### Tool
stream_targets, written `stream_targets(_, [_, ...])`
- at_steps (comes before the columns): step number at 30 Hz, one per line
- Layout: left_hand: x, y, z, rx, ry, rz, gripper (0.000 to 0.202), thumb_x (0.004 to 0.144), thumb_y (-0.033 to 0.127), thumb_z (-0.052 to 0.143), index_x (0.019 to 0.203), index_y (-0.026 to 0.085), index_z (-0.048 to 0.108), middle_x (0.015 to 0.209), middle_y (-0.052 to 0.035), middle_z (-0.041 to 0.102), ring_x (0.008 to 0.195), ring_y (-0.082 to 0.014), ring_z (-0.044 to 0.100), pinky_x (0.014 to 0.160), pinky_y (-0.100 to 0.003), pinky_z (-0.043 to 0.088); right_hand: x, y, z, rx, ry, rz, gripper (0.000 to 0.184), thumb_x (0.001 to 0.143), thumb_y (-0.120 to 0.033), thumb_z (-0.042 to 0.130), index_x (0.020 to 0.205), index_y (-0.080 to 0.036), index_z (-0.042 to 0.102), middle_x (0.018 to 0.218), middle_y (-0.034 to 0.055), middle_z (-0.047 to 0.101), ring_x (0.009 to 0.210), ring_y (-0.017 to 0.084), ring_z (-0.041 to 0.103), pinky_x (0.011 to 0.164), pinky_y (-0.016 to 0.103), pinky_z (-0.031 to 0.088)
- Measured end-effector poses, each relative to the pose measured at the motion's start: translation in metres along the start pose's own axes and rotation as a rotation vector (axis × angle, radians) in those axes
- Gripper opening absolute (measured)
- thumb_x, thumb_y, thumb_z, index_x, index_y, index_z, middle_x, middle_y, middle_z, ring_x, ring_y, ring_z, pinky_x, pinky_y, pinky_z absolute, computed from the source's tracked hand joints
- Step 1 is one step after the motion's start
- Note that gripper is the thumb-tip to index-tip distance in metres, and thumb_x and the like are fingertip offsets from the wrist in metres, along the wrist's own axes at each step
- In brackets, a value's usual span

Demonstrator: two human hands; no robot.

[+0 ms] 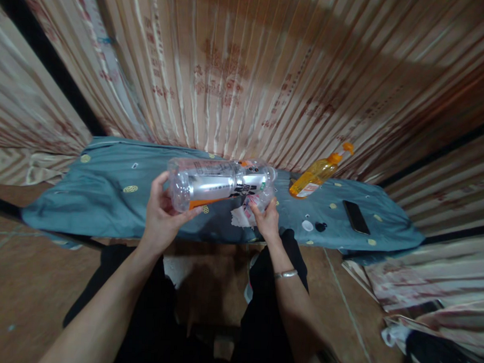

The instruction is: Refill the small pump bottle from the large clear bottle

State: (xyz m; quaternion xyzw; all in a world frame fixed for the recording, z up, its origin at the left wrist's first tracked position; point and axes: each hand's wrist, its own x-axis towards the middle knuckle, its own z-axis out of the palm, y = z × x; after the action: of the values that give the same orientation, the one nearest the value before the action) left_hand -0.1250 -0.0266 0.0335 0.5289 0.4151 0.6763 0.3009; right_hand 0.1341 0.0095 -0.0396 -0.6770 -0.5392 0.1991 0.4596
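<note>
Forearms (115,291) angle inward to level the bottle (212,185): left hand (160,215) spreads fingers round its base, right hand (267,219) seemingly pinches near its neck.

Dim, warm light is falling over the scene, its source lying out of view. A broad shadow is crossing the upper far curtain (231,68), deepening toward the right. Glare is whitening the silver label (213,186) on the clear plastic bottle (226,181). The black trousers (271,295) are losing detail. Wide-angle distortion is stretching the left and right edges; fine print is blurring.
</note>
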Motion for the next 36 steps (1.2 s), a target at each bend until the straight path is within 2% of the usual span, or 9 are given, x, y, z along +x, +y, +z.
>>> stream_targets(12, [-0.0003,-0.0012,-0.0009,0.012,-0.025,0.025,0.08,0.052,0.033,0.096,0.12,0.023,0.054,0.104,-0.0037,0.071,0.084,-0.0207,0.071,0.07,-0.033,0.064,-0.0003,-0.0002,0.0,-0.01,0.004,-0.007,0.05,0.075,-0.054,0.069,0.106,-0.021,0.048,0.091,0.0063,0.069,0.087,0.027,0.067,0.075,0.037,0.051])
stream_targets(20, [-0.0005,-0.002,-0.0008,-0.001,-0.003,0.017,0.081,0.049,0.031,0.097,0.119,0.023,0.056,0.112,-0.0054,0.069,0.094,-0.0223,0.071,0.077,-0.034,0.064,0.0,0.0016,0.0009,-0.012,0.004,0.0,0.051,0.074,-0.056,0.069,0.106,-0.021,0.048,0.091,0.0064,0.07,0.086,0.028,0.068,0.074,0.037,0.052])
stream_targets(31, [0.0002,-0.004,-0.0012,-0.021,-0.031,0.055,0.081,0.051,0.03,0.096,0.12,0.023,0.055,0.109,-0.0044,0.069,0.092,-0.0208,0.071,0.076,-0.032,0.063,-0.0004,0.002,0.0006,-0.001,0.005,-0.011,0.053,0.073,-0.059,0.068,0.105,-0.023,0.046,0.091,0.0062,0.07,0.086,0.027,0.068,0.073,0.036,0.052])
stream_targets(36, [0.0003,-0.0056,-0.0026,0.036,-0.037,0.069,0.086,0.051,0.039,0.096,0.122,0.024,0.051,0.106,-0.0043,0.069,0.088,-0.0227,0.071,0.074,-0.035,0.063,-0.0016,0.0005,-0.0002,-0.019,-0.001,0.005,0.054,0.073,-0.062,0.066,0.103,-0.024,0.045,0.09,0.0059,0.069,0.085,0.028,0.067,0.073,0.036,0.051])
